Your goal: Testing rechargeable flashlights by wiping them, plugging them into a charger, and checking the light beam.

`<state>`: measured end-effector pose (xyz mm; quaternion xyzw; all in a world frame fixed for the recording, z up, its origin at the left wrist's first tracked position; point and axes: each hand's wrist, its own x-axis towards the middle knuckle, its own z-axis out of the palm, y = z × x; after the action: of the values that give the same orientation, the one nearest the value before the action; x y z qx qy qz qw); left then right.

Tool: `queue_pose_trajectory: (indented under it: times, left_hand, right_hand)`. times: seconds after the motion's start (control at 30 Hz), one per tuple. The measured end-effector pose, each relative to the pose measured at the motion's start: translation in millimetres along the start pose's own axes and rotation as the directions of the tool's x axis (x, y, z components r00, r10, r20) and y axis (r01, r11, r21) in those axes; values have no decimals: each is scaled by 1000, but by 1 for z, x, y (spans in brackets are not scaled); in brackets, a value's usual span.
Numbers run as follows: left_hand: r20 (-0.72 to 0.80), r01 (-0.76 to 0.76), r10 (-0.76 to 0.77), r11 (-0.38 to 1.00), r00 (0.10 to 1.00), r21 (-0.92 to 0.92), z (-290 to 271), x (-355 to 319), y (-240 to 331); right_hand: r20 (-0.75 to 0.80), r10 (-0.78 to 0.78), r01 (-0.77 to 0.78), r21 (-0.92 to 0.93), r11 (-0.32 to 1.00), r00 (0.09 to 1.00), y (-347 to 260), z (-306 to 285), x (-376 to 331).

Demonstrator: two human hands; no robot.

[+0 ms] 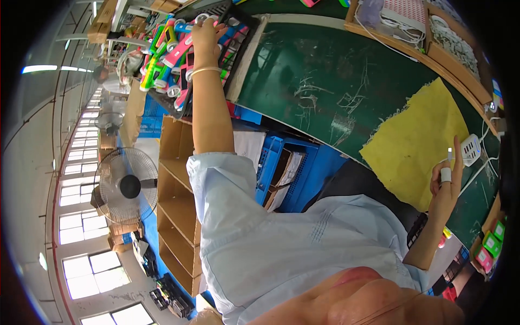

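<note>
My left hand reaches to the far left, over a black crate heaped with pink, green, blue and yellow flashlight-shaped devices that have white round ends. Its fingers are apart and touch the heap; no device is lifted in it. On the right, my right hand is beside a yellow cloth with frayed edges. Its fingers close on a small white piece with a silver tip, which looks like a USB plug. A white multi-port USB charger lies just right of the fingertips, with white cables around it.
The scratched green tabletop runs between the hands. Cardboard boxes with white cables line its far right edge. Below it are blue crates; left stand a cardboard shelf and a fan. Boxed devices sit lower right.
</note>
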<state>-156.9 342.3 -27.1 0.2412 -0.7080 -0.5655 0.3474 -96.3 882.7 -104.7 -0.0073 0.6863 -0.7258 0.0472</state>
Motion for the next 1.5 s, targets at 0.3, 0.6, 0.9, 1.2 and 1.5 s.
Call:
queue_pose_trajectory:
  times: [0.3,0.6,0.9,1.2,1.5]
  left_hand:
    - [441,-558,343,460,829,691,228,56,-128]
    - [787,664,-213,683,579,-304,205,-86,-23]
    - [985,588,163,802,-50,-103,153,-368,-6]
    - [871,706,-73,620,487,-342,198,-380,2]
    - [940,853,-190,497,284,-158,236,-348,37]
  right_hand:
    - [338,322,-359,50,932,884,16,-6,-1]
    - [247,22,-24,4,1000,969,11,0,-4]
    - [-106,-305,323,326,888,946,-16,24,-47]
    - [227,-166,177,-29,984,960,39,-5,-49]
    - [34,-20,24,-107,994,999,50,-28,-47]
